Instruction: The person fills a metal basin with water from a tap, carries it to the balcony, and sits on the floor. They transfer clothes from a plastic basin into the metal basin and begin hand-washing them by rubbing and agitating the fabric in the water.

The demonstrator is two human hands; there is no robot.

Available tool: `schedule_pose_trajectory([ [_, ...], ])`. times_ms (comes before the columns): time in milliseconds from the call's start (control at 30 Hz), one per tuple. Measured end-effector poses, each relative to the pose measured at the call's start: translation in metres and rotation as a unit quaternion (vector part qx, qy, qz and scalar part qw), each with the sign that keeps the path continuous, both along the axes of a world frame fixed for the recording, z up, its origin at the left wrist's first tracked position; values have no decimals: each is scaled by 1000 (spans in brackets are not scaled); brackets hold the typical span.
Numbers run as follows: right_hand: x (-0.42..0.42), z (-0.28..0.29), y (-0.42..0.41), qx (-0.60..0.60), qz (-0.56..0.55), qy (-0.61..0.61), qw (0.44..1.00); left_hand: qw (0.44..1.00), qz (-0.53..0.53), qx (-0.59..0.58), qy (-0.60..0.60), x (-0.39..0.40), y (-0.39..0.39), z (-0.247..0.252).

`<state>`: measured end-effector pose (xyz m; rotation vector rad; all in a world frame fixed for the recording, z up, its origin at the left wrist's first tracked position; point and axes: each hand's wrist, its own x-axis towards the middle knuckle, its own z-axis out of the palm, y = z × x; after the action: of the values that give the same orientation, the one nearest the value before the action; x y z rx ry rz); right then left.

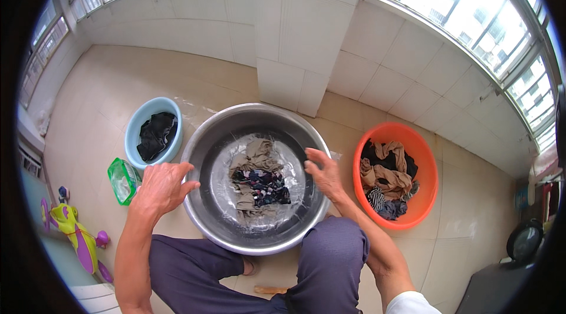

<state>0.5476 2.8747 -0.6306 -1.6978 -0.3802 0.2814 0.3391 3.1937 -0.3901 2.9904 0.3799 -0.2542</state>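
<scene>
A large metal basin [258,247] stands on the floor before me, between my knees. In it lie a wet khaki cloth [258,155] and, across its middle, a dark patterned cloth [265,186]. My left hand [166,183] is over the basin's left rim, fingers apart and holding nothing. At the right rim is my right hand [322,172], slightly blurred, its thumb and fingers parted with nothing between them. Whether either hand touches the rim is unclear.
Left stands a light blue basin [132,155] with black cloth [155,135], beside a green-edged plastic bag [121,181]. An orange basin [428,190] of clothes [389,172] is at the right. A green and purple toy scooter [79,239] lies far left. Beyond rises a tiled pillar [300,31].
</scene>
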Motion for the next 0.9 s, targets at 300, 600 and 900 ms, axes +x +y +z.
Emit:
schedule_pose_trajectory([
  [300,57,-39,-253,-401,-274,-175,857,998,6,-46,52,10,-5,-5],
  [600,131,-53,-277,-580,-80,-82,807,997,7,-4,70,16,6,-18],
  [900,131,-79,-250,-695,80,-48,713,993,37,-30,111,36,-9,-15],
])
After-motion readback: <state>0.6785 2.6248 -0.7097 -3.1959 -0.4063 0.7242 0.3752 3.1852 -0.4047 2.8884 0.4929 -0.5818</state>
